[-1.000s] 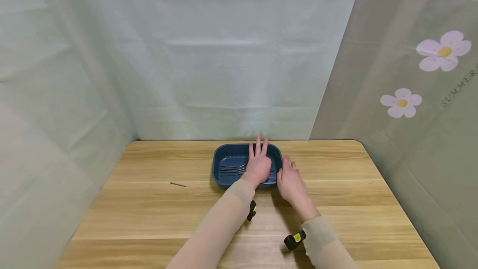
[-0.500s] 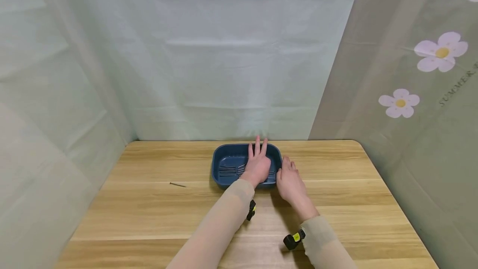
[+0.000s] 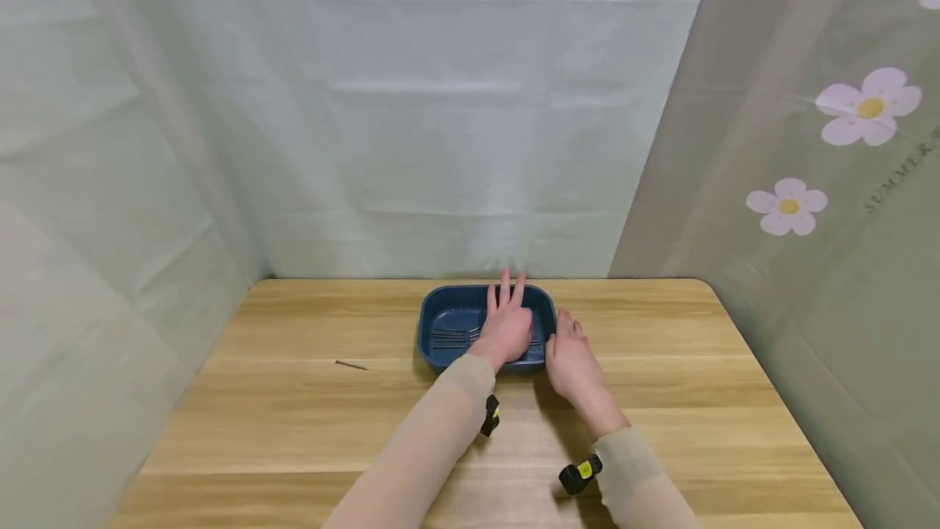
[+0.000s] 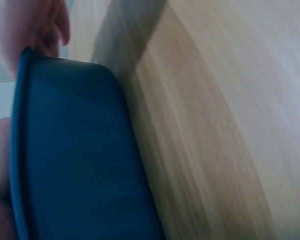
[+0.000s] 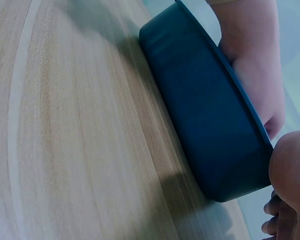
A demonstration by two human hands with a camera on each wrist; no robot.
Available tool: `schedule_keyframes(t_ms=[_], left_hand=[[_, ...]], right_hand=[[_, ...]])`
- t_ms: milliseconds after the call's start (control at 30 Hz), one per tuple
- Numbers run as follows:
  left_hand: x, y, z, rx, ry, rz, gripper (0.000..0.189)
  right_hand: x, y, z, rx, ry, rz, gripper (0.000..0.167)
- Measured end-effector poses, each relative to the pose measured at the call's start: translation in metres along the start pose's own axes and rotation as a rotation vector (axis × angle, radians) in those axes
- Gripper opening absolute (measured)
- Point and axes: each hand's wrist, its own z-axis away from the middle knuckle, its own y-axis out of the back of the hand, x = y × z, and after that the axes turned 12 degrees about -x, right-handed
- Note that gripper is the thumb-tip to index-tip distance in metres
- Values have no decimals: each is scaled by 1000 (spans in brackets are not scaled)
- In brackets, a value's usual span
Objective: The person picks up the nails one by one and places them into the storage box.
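A dark blue rectangular tray stands near the back edge of the table. Several thin nails lie in rows inside it, some hidden behind my left hand. That hand reaches into the tray from the front; three fingers are spread toward the far rim, while the thumb and index finger are hidden, so whether they pinch anything does not show. My right hand rests against the tray's right side, its fingers along the wall and its thumb at the near corner.
A single nail lies on the wooden table to the left of the tray. A pale curtain hangs just behind the table, and a flowered curtain hangs on the right. Black cameras are strapped at both wrists.
Almost nothing differs. My left hand and forearm have shifted very slightly to the left over the tray; the right hand, the tray and the loose nail stay in place.
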Motion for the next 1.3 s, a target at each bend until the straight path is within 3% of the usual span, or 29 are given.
schedule_keyframes(t_ms=[167,300,500,667,867,1000,1133,1300], left_hand=[[-11,5,12,121,-60,117,14],[-28,13,31,211,-114,221,9],[-72,22,81,340,-156,326,6],[-125,12,129,411,-121,356,5],[-193,-11,178,364,4,344,9],[-227,-22,199,328,71,310,13],[-245,-29,207,295,98,281,16],[-252,-32,206,261,80,251,18]], right_hand=[[3,-1,0,22,-7,-1,60],[3,-1,1,22,-22,-12,60],[2,1,2,3,-16,-12,61],[1,0,3,2,-24,-13,61],[-1,1,4,-22,-45,-9,62],[0,1,4,-24,-40,-4,61],[0,1,4,-10,-34,-4,61],[-1,-1,1,-9,-37,6,61]])
